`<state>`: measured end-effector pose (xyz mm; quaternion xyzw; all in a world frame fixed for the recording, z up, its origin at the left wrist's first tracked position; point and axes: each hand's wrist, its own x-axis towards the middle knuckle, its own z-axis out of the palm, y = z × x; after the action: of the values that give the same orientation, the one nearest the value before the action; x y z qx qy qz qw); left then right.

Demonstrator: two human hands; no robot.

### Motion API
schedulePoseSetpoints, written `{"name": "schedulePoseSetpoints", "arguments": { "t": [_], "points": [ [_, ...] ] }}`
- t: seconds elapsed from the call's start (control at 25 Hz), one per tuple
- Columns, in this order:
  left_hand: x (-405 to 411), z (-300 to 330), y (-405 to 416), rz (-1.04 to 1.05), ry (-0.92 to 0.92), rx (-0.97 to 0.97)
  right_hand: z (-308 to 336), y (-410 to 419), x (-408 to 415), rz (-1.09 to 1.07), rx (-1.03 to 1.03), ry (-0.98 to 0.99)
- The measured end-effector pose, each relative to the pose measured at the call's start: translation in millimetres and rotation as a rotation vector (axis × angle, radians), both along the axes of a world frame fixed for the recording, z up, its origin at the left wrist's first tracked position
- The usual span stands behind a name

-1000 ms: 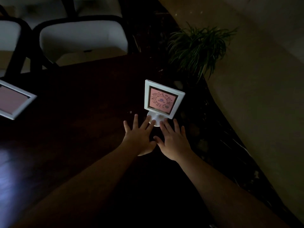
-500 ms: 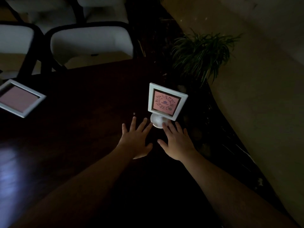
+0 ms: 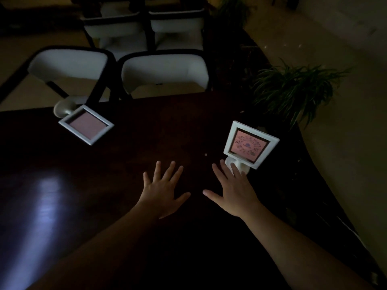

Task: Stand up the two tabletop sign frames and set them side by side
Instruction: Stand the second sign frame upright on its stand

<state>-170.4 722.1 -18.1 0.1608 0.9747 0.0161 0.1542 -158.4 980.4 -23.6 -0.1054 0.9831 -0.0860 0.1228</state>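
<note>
One white sign frame (image 3: 250, 144) with a pink printed card stands upright on its round foot at the right side of the dark table (image 3: 146, 143). The fingertips of my right hand (image 3: 234, 190) overlap that foot; the fingers are spread and hold nothing. My left hand (image 3: 162, 191) hovers flat and open over the table, well clear of the upright frame. The second white sign frame (image 3: 86, 124) lies flat on its back at the far left, its round foot (image 3: 63, 107) pointing to the table's far edge.
Two white-backed chairs (image 3: 165, 70) stand just behind the table's far edge, with more behind them. A leafy potted plant (image 3: 293, 88) sits past the table's right corner. The table's right edge runs diagonally close behind the upright frame.
Both hands have drawn back from the upright frame's foot and spread apart, the left one moving leftward. The view has swung left, bringing the lying frame fully into sight.
</note>
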Motion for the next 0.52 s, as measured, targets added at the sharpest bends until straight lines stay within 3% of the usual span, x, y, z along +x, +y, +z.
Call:
{"name": "schedulePoseSetpoints", "arguments": {
  "t": [0.52],
  "points": [
    [29, 1, -235, 0.308, 0.080, 0.136, 30, -206, -21, 0.073, -0.003, 0.026]
  ]
}}
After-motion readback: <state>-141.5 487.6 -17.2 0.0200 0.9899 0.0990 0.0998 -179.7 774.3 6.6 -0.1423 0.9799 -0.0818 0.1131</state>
